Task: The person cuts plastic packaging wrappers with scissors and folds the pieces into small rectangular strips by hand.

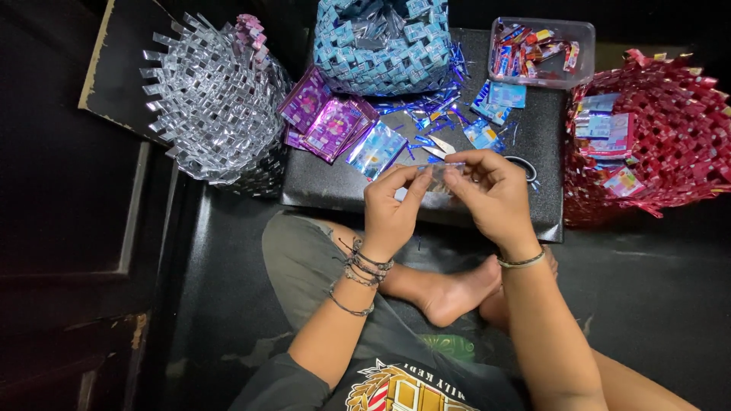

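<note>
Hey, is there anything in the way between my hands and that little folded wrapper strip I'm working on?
Nothing visible. The left hand and right hand both already pinch the wrapper strip between their fingertips, above the black board. The loose wrappers lie farther back.

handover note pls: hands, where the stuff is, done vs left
Left hand and right hand: both pinch one small silvery wrapper strip over the black board.
Purple wrappers, blue ones and scissors lie on the board; clear tub of wrappers at its far right.
Done: silver, blue and red woven baskets stand around.
Left: loose wrappers unfolded.
</note>
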